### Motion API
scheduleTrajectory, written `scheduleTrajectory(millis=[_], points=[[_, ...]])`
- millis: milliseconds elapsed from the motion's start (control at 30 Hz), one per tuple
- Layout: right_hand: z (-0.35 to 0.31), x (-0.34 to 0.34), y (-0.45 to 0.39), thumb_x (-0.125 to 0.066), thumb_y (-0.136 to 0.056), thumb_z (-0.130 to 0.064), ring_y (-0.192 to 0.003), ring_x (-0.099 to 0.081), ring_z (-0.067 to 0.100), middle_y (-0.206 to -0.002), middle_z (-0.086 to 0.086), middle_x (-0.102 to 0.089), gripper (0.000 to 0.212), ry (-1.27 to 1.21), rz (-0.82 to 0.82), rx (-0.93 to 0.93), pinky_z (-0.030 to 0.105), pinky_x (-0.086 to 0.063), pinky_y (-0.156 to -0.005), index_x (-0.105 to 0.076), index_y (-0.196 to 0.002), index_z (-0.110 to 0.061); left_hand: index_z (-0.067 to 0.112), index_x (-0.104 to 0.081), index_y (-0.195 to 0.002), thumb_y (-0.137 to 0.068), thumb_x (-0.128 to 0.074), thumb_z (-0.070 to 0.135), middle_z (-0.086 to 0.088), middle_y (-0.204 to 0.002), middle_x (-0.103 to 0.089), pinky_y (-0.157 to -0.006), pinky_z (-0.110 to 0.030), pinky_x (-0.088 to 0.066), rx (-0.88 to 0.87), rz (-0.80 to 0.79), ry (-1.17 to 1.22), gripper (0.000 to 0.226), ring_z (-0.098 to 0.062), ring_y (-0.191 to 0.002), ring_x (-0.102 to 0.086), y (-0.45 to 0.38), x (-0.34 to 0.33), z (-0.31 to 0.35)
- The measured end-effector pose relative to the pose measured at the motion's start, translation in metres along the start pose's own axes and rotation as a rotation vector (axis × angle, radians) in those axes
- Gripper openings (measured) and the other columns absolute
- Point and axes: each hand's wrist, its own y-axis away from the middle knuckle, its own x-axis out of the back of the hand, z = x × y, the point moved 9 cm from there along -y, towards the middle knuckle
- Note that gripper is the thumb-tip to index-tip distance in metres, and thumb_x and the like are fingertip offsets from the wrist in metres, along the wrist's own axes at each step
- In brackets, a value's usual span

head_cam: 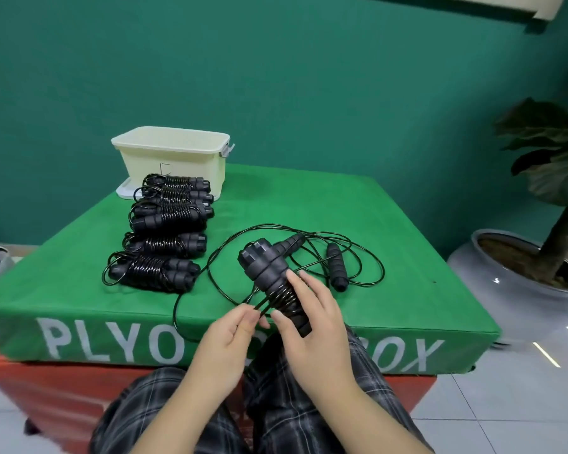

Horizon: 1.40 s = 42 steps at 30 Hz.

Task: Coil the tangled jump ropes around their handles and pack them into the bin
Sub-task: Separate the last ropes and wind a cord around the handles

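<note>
While our right hand (312, 309) grips the paired handles (273, 283) of one jump rope, fingers curled round the lower half, our left hand (233, 332) pinches the loose cord (210, 267) just beside the coil, thumb and fingers narrow on it; so the step in hand is coiling, partway; several turns (284, 298) already sit on the lower part of the handles, the upper part bare; the rest of that cord trails down over the front edge of the green plyo box (407, 257) and loops back up across its top.

Another rope (336, 267) lies uncoiled on the box just behind our hands, its cord in wide loops, handles apart; we cannot tell whether the two cords cross or are truly knotted; five finished bundles (168, 231) lie in a row to the left, running back to the cream bin (174, 158), which stands at the far left corner on its lid; none of the bundles is in the bin as far as we can see, inside hidden.

Next move, we judge: left hand feeds cord round the handles, keeping tension, turns laid side by side upward; slack must come free of the other rope's loops or it drags that rope; then tuck the end, and packing is still to do.
</note>
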Motion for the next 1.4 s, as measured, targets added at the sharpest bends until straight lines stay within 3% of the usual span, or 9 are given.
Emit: scheduleTrajectory(millis=[133, 300, 600, 767, 900, 1100, 1200, 1267, 1400], points=[[0.004, 0.003, 0.0, -0.048, -0.084, -0.052, -0.13, -0.037, 0.003, -0.141, -0.019, -0.04, 0.057, -0.004, 0.039, -0.006, 0.028, -0.033, -0.106, -0.037, -0.14, -0.046, 0.036, -0.055, -0.086, -0.081, -0.024, 0.068, 0.019, -0.069, -0.06, -0.054, -0.018, -0.034, -0.083, -0.038, -0.118, 0.044, 0.0, -0.06, -0.052, 0.005, -0.009, 0.005], [-0.002, 0.0, 0.001, -0.045, -0.085, -0.054, -0.131, -0.036, 0.006, -0.143, -0.016, -0.039, 0.057, 0.043, 0.003, 0.026, 0.025, -0.03, -0.104, -0.024, -0.138, -0.054, 0.054, -0.054, -0.093, -0.085, -0.031, 0.06, 0.023, -0.094, -0.061, -0.068, -0.024, -0.049, -0.135, 0.05, -0.148, 0.025, -0.003, -0.082, -0.06, 0.002, 0.002, 0.005], [-0.005, 0.0, 0.002, -0.055, -0.085, -0.048, -0.126, -0.04, -0.009, -0.133, -0.028, -0.045, 0.049, -0.139, -0.062, -0.023, 0.008, -0.031, -0.1, -0.041, -0.132, -0.055, 0.016, -0.064, -0.083, -0.09, -0.056, 0.005, 0.006, -0.056, -0.062, -0.045, -0.006, -0.035, 0.104, 0.145, 0.271, 0.015, 0.003, -0.041, -0.045, -0.001, 0.008, -0.012], [-0.009, 0.0, 0.003, -0.068, -0.085, -0.023, -0.112, -0.053, -0.012, -0.119, -0.027, -0.057, 0.049, -0.373, -0.12, -0.064, 0.006, -0.038, -0.09, -0.048, -0.122, -0.05, 0.013, -0.054, -0.086, -0.076, -0.07, 0.023, 0.002, -0.066, -0.054, -0.042, -0.013, -0.033, 0.188, 0.182, 0.517, 0.022, -0.003, -0.043, -0.04, -0.002, 0.005, -0.024], [-0.002, -0.008, 0.005, -0.067, -0.075, -0.043, -0.104, -0.064, 0.005, -0.11, -0.021, -0.067, 0.042, -0.463, -0.157, -0.132, 0.03, -0.052, -0.092, -0.056, -0.113, -0.058, 0.013, -0.055, -0.097, -0.075, -0.058, 0.028, -0.003, -0.084, -0.058, -0.047, -0.007, -0.036, 0.161, 0.161, 0.497, 0.026, 0.004, -0.047, -0.047, -0.003, 0.005, -0.022], [-0.005, -0.007, 0.005, -0.07, -0.084, -0.022, -0.097, -0.063, -0.004, -0.103, -0.029, -0.066, 0.044, -0.466, -0.161, -0.137, 0.017, -0.048, -0.086, -0.053, -0.113, -0.05, 0.009, -0.059, -0.092, -0.091, -0.053, 0.01, 0.013, -0.053, -0.058, -0.045, -0.006, -0.036, 0.095, 0.192, 0.34, 0.006, 0.007, -0.044, -0.047, -0.004, 0.011, -0.018], [-0.003, -0.006, 0.006, -0.068, -0.079, -0.033, -0.096, -0.064, 0.001, -0.104, -0.028, -0.065, 0.038, -0.498, -0.154, -0.155, 0.026, -0.052, -0.087, -0.057, -0.11, -0.051, 0.004, -0.056, -0.102, -0.089, -0.062, 0.022, 0.009, -0.054, -0.052, -0.042, -0.008, -0.032, 0.188, 0.145, 0.468, 0.024, 0.003, -0.04, -0.041, -0.005, 0.003, -0.025], [-0.005, -0.004, 0.005, -0.065, -0.078, -0.038, -0.097, -0.064, 0.001, -0.105, -0.027, -0.066, 0.035, -0.515, -0.154, -0.146, 0.022, -0.05, -0.087, -0.058, -0.11, -0.049, 0.014, -0.059, -0.105, -0.078, -0.067, 0.054, 0.008, -0.05, -0.044, -0.046, -0.016, -0.031, 0.238, 0.052, 0.492, 0.049, -0.002, -0.043, -0.036, -0.004, -0.005, -0.031], [-0.007, -0.004, 0.003, -0.06, -0.078, -0.046, -0.096, -0.062, -0.002, -0.104, -0.026, -0.065, 0.036, -0.495, -0.206, -0.123, 0.013, -0.046, -0.083, -0.054, -0.114, -0.044, 0.017, -0.065, -0.078, -0.045, -0.061, 0.088, 0.004, -0.051, -0.046, -0.057, -0.028, -0.03, 0.241, 0.038, 0.393, 0.078, -0.007, -0.05, -0.04, 0.0, -0.001, -0.033]])
